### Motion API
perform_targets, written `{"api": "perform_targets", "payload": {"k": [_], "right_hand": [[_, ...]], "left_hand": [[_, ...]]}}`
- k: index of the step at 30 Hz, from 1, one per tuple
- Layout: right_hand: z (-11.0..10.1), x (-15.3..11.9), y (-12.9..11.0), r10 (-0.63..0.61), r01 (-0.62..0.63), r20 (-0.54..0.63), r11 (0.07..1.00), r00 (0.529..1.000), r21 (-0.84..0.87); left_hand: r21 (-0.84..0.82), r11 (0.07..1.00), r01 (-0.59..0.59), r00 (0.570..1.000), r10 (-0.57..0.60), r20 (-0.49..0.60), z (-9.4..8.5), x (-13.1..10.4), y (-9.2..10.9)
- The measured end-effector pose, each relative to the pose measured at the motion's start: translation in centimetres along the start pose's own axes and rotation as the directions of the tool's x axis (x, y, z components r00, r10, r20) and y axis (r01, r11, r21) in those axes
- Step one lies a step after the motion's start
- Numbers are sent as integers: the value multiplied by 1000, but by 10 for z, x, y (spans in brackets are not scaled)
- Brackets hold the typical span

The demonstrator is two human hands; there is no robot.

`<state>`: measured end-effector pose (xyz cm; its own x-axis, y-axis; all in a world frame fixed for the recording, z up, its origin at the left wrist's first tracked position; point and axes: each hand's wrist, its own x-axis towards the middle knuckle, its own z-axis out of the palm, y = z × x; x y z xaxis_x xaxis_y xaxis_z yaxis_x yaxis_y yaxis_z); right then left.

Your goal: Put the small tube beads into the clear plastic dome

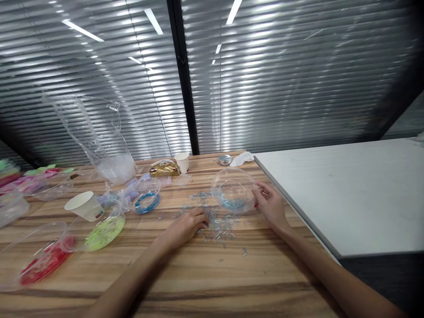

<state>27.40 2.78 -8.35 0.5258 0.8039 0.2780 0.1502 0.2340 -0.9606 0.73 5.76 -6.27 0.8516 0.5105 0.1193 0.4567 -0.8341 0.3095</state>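
Many small pale-blue tube-like pieces (220,225) lie scattered on the wooden table (185,282). My left hand (188,224) rests at the left side of this scatter, fingers curled down; what they hold, if anything, is hidden. A round clear plastic bowl (233,187) stands just behind the pieces, with some pale-blue ones inside. My right hand (270,205) grips its right rim between thumb and fingers.
Clear bowls with blue rings (147,203), yellow-green pieces (105,233) and red pieces (46,263) stand left, near a tilted paper cup (85,206). Farther back are a gold packet (164,168), another cup (182,162), a round tin (225,160) and a tissue (242,159).
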Motion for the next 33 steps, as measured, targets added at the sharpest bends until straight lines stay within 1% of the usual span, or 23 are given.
{"api": "perform_targets", "payload": {"k": [7, 16, 24, 33], "right_hand": [[0, 1, 4, -23, 23, 18, 1000, 1000, -5], [-1, 1, 6, -19, 20, 30, 1000, 999, -15], [-1, 0, 5, -17, 18, 36, 999, 999, -31], [2, -2, 0, -24, 26, 27, 999, 999, -46]], "left_hand": [[-34, 999, 32, 999, -33, -38, 0, 0, 4], [24, 998, 61, 998, -60, -36, 6, 1, 3], [16, 998, 53, 998, -52, -43, 8, 2, 3], [10, 997, 76, 996, -75, -40, 9, 3, 4]]}}
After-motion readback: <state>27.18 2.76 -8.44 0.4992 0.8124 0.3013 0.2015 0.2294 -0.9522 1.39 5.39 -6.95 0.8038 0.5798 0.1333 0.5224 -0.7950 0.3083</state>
